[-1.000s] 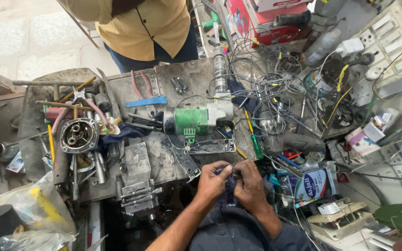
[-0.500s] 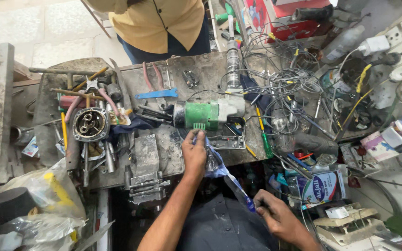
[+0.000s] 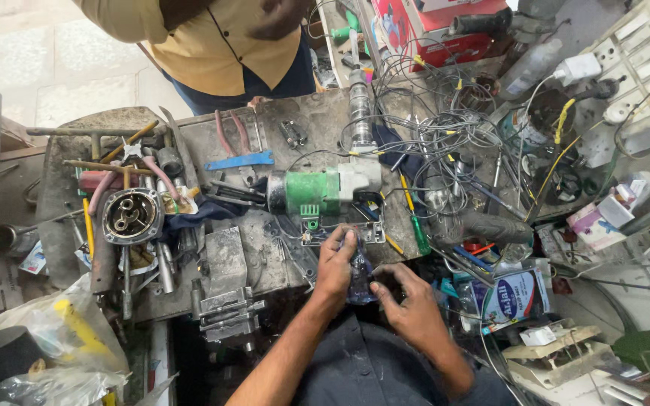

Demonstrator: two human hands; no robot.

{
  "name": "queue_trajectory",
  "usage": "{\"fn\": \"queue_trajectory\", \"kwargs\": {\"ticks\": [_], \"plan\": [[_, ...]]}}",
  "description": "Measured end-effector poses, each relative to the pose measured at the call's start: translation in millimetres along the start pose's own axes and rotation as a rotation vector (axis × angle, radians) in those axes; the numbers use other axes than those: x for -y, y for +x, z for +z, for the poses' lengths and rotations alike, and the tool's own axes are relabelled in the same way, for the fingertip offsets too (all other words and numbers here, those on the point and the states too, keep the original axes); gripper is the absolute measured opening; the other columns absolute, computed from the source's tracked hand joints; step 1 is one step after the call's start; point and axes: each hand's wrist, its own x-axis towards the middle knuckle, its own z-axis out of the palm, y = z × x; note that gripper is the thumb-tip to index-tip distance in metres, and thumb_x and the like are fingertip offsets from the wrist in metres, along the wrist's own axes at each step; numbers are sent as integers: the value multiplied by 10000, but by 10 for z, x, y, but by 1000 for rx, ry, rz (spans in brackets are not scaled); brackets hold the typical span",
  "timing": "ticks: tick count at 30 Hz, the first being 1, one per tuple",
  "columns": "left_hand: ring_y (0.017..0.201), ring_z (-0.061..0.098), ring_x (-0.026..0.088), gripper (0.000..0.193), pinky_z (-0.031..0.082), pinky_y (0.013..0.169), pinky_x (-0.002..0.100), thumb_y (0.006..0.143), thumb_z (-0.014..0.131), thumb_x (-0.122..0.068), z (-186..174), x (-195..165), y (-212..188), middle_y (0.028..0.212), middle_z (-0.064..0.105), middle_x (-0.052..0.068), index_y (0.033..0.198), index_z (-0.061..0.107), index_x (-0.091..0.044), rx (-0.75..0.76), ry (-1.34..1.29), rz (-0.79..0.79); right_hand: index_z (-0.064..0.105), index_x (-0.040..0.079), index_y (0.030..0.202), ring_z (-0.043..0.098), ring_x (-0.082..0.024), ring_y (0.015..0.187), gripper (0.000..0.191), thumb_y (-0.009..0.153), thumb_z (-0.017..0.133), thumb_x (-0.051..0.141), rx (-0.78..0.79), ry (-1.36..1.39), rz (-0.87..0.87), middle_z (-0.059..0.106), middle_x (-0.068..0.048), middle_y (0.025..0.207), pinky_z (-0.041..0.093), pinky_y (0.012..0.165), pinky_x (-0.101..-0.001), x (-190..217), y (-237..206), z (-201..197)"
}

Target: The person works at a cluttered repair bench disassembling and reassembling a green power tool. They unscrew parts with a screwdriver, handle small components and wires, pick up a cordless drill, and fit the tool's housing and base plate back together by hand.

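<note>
Here, just below the green power tool (image 3: 323, 192) on the table (image 3: 265, 248), my left hand (image 3: 335, 263) and right hand (image 3: 408, 304) both pinch a small bluish plastic bag (image 3: 359, 269), which looks light, limp and slippery, best gripped at its edges.

Small repair workshop, prob. for power tools & electricals. Grimy tabletop (image 3: 280, 143) crammed w/ a green drill body (image 3: 323, 189), pliers (image 3: 231, 135), screwdrivers (image 3: 415, 225), loose metal parts. Tangled wires (image 3: 445, 135) & switchboards (image 3: 641, 60) at the right side
</note>
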Motion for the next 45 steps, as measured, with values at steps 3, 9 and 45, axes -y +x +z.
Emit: {"fn": "queue_trajectory", "kwargs": {"ticks": [3, 9, 45], "plan": [[754, 562, 81, 171, 473, 689, 253, 1051, 534, -224, 25, -14, -38, 850, 628, -21, 1000, 637, -97, -23, -122, -43, 710, 17, 1086, 717, -192, 890, 351, 797, 812, 188, 13, 11, 44, 747, -109, 999, 550, 760, -308, -122, -22, 84], [820, 548, 62, 221, 466, 740, 243, 1104, 502, -215, -60, 72, -52, 889, 622, -22, 985, 615, -67, -112, 16, 198, 735, -35, 1164, 664, -147, 910, 337, 914, 779, 186, 30, 479, 401, 754, -126, 1030, 545, 822, -315, -671, 38, 273], [864, 676, 114, 308, 564, 760, 261, 885, 777, -94, 195, 307, -388, 960, 731, 60, 1159, 660, -15, -298, 208, 106, 687, 44, 1192, 711, -318, 1001, 607, 674, 886, 289, 252, -200, -383, 687, -152, 1138, 571, 850, -386, -497, 638, -419]]}}
